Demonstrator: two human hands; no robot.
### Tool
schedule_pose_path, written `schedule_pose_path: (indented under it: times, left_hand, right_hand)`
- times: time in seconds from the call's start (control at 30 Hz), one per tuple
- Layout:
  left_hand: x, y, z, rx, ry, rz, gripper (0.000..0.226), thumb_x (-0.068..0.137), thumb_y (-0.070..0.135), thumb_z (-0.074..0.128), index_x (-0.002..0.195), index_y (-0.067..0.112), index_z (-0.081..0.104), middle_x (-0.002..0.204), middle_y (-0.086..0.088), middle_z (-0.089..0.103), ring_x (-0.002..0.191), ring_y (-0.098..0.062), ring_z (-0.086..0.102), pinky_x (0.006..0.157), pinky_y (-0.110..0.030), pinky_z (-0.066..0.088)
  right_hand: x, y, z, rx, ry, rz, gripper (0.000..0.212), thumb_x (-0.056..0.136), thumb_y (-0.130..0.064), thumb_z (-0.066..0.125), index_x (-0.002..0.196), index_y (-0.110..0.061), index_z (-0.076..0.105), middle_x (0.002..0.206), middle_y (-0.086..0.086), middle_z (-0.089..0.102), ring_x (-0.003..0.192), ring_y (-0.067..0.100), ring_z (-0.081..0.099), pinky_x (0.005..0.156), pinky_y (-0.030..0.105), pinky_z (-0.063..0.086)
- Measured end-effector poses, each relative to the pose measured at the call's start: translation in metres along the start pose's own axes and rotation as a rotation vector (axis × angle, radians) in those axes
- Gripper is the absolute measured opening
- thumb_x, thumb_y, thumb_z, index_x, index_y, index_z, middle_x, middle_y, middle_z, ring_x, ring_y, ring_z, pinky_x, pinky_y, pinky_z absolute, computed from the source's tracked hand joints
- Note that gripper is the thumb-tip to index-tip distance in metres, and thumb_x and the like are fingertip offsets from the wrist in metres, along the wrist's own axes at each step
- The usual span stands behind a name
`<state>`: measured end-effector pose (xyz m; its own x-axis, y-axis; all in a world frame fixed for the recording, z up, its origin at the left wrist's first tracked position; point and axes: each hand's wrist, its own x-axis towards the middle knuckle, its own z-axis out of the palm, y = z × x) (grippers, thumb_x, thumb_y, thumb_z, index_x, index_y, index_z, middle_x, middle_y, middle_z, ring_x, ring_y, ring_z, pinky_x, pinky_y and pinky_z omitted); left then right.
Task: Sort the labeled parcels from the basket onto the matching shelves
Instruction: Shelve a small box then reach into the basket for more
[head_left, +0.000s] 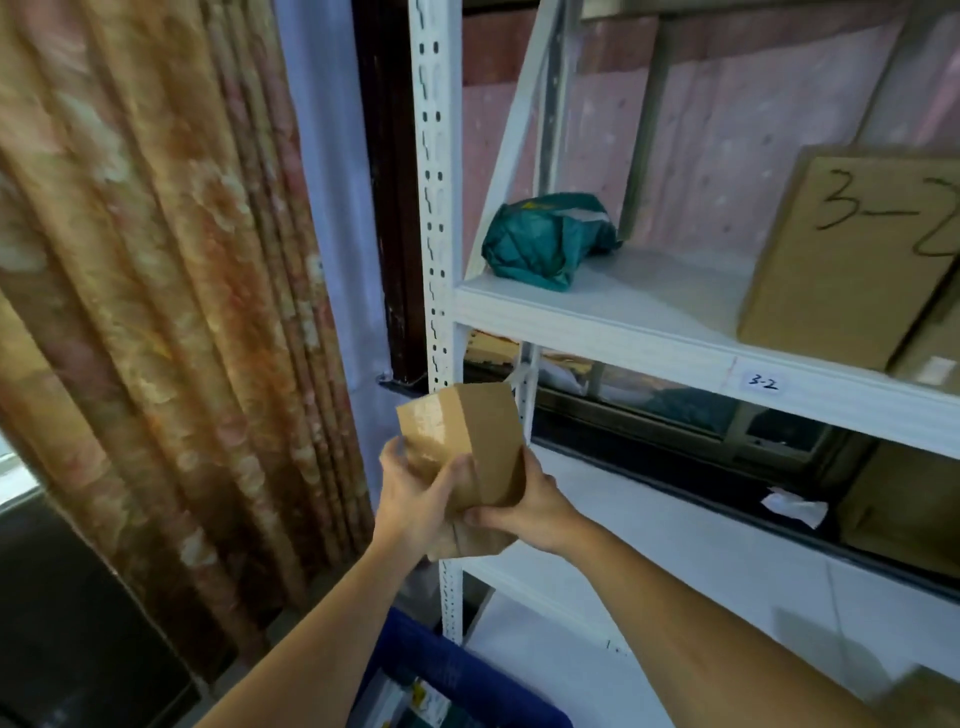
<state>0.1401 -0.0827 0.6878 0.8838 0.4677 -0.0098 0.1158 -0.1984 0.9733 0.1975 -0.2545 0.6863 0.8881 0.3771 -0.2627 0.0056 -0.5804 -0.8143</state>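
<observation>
Two hands are gripping one small cardboard parcel (462, 447) in front of the white shelf post (441, 260): your left hand (415, 493) is wrapping its fingers around the taped face, your right hand (524, 504) is curling underneath. Below the post, the blue basket (457, 675) is sitting. Beyond the post, a green bag (540, 239) and a box marked 3-2 (852, 254) are resting on the shelf labelled 3-2 (623, 312).
</observation>
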Motion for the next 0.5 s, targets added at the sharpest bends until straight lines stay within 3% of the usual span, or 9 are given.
schedule_pose_path:
  times: [0.07,0.13,0.23,0.3,0.37,0.43,0.5]
  left_hand:
    - [-0.021,0.007,0.018,-0.077,0.016,-0.064,0.076,0.092,0.059,0.060,0.152,0.029,0.023,0.132,0.003,0.053,0.127,-0.026,0.053,0.107,-0.049,0.045]
    - [-0.046,0.015,0.037,-0.132,0.001,-0.133,0.054,0.100,0.055,0.048,0.144,0.026,0.042,0.139,-0.002,0.055,0.124,-0.025,0.054,0.108,-0.049,0.043]
    - [-0.104,0.034,0.072,-0.320,-0.082,-0.244,0.047,0.102,0.052,0.046,0.135,0.019,0.054,0.129,-0.006,0.061,0.117,-0.027,0.058,0.100,-0.045,0.047]
    - [-0.148,0.042,0.097,-0.392,-0.153,-0.288,0.052,0.098,0.059,0.047,0.130,0.020,0.056,0.123,-0.006,0.064,0.112,-0.026,0.062,0.090,-0.043,0.050]
    - [-0.185,0.045,0.123,-0.403,-0.222,-0.287,0.056,0.093,0.066,0.047,0.126,0.023,0.062,0.118,-0.005,0.069,0.106,-0.023,0.065,0.085,-0.040,0.052]
    - [-0.221,0.053,0.145,-0.364,-0.244,-0.272,0.037,0.098,0.057,0.048,0.114,0.028,0.065,0.108,-0.001,0.070,0.098,-0.019,0.065,0.078,-0.035,0.051]
    - [-0.252,0.060,0.163,-0.398,-0.304,-0.330,0.035,0.097,0.059,0.052,0.105,0.028,0.066,0.104,-0.004,0.071,0.095,-0.021,0.066,0.078,-0.037,0.053]
  right_hand:
    - [-0.031,0.018,-0.025,0.104,-0.021,-0.015,0.127,0.060,-0.062,0.089,0.156,-0.044,0.007,0.149,-0.006,0.041,0.127,0.017,0.047,0.105,0.036,0.045]
    - [-0.071,0.033,-0.051,0.217,-0.050,-0.018,0.110,0.073,-0.055,0.084,0.157,-0.039,0.014,0.141,-0.010,0.047,0.119,0.013,0.052,0.095,0.029,0.045]
    - [-0.129,0.062,-0.086,0.293,-0.066,0.015,0.104,0.070,-0.066,0.079,0.154,-0.042,0.023,0.137,-0.006,0.054,0.112,0.011,0.058,0.082,0.027,0.047]
    - [-0.165,0.084,-0.107,0.312,-0.061,0.058,0.107,0.061,-0.076,0.077,0.152,-0.045,0.030,0.138,-0.004,0.057,0.116,0.017,0.059,0.091,0.035,0.050]
    - [-0.203,0.104,-0.128,0.363,-0.081,0.083,0.081,0.073,-0.074,0.070,0.144,-0.045,0.042,0.132,-0.005,0.062,0.117,0.021,0.061,0.104,0.044,0.048]
    - [-0.241,0.119,-0.148,0.437,-0.099,0.084,0.047,0.089,-0.063,0.061,0.131,-0.043,0.054,0.127,-0.002,0.066,0.116,0.022,0.062,0.110,0.049,0.044]
    - [-0.271,0.136,-0.166,0.563,-0.092,0.091,0.039,0.091,-0.058,0.060,0.125,-0.037,0.059,0.125,0.004,0.069,0.118,0.027,0.063,0.111,0.052,0.043]
